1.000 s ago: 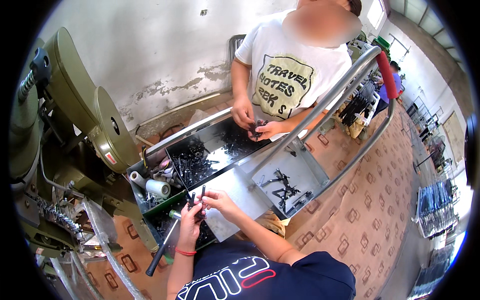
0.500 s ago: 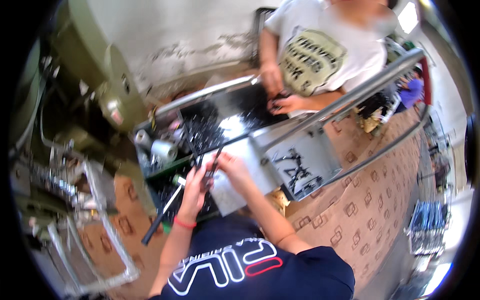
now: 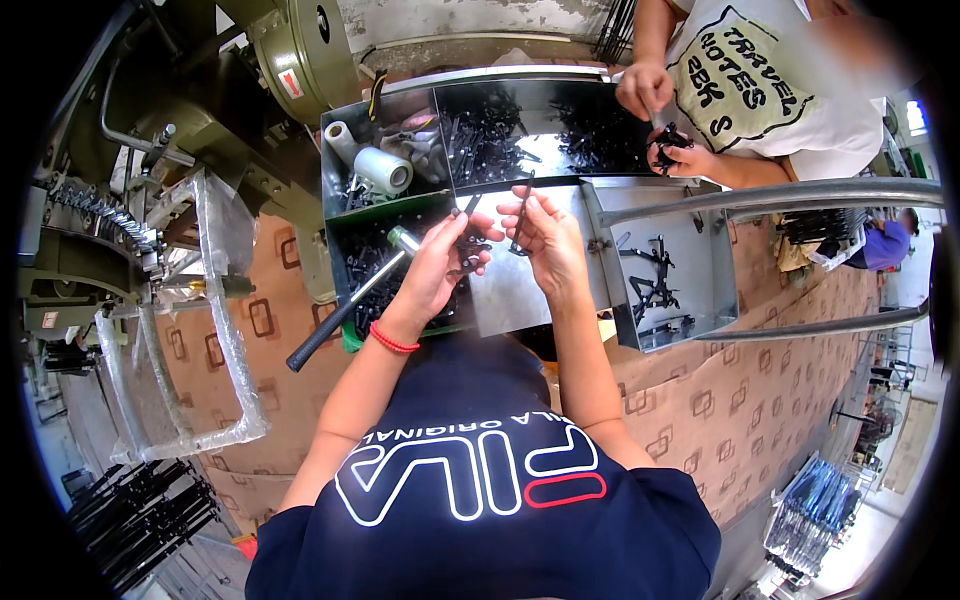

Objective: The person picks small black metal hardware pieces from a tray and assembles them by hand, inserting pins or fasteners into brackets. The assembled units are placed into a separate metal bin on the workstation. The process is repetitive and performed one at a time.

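My left hand (image 3: 437, 265), with a red bead bracelet at its wrist, is closed around several small black metal parts (image 3: 472, 243). Between the fingertips of my right hand (image 3: 556, 245) a slim black metal bar (image 3: 523, 208) stands nearly upright. The two hands are a short way apart above a bare metal plate (image 3: 500, 298). A hammer (image 3: 372, 284) with a silver shaft and black grip lies across the green bin (image 3: 346, 222) of black parts, beside my left forearm.
Beyond are a tray (image 3: 530, 84) of small black parts and a compartment with plastic film rolls (image 3: 383, 170). At right, a metal box (image 3: 715, 325) holds black assemblies, near a grey tube rail (image 3: 770, 198). Opposite, a co-worker's hands (image 3: 672, 150) hold a black part. Green machinery (image 3: 290, 50) stands left.
My view has shifted, so the work surface sits higher and shows sharper. My hands have moved apart, the right one with the slim bar raised away from the left.
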Tool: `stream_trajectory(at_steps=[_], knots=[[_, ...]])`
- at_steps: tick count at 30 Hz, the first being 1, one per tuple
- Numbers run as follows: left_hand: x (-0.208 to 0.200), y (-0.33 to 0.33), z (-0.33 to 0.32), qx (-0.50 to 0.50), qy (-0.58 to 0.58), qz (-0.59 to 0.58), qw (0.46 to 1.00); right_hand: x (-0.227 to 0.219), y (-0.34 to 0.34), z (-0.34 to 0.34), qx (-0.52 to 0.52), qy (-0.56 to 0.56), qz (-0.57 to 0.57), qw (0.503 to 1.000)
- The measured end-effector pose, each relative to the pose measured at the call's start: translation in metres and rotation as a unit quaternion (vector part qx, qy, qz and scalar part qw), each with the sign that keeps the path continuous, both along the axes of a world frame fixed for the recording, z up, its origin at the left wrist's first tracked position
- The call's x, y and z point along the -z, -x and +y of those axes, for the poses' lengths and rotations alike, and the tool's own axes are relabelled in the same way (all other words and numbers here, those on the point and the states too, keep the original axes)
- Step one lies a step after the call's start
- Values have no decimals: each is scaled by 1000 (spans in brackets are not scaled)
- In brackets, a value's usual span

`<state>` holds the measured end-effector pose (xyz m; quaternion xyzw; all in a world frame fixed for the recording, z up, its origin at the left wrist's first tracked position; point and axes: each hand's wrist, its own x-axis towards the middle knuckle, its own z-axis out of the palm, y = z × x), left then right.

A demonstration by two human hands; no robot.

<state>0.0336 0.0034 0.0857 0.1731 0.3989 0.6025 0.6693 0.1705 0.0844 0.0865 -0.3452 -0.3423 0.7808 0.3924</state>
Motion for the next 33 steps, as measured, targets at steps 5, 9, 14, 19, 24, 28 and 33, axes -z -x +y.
stream_trajectory(at_steps=[5,9,14,19,24,28,33], knots=[[3,0,-1,16,22,12,1000,-3,1,-4,36,-31,-43,998],[8,-5,2,18,42,40,998,-1,-3,3,70,-45,-64,994],[8,-4,-1,16,53,39,998,20,-12,64,203,-54,-56,976],[8,-7,0,21,52,31,998,23,-6,74,72,6,-40,997],[12,-5,3,4,40,-21,999,18,-4,37,-29,76,69,994],[11,-4,3,12,32,-15,999,10,-5,24,-57,61,84,993],[5,-8,2,11,43,-9,999,4,-6,18,-49,3,71,996]])
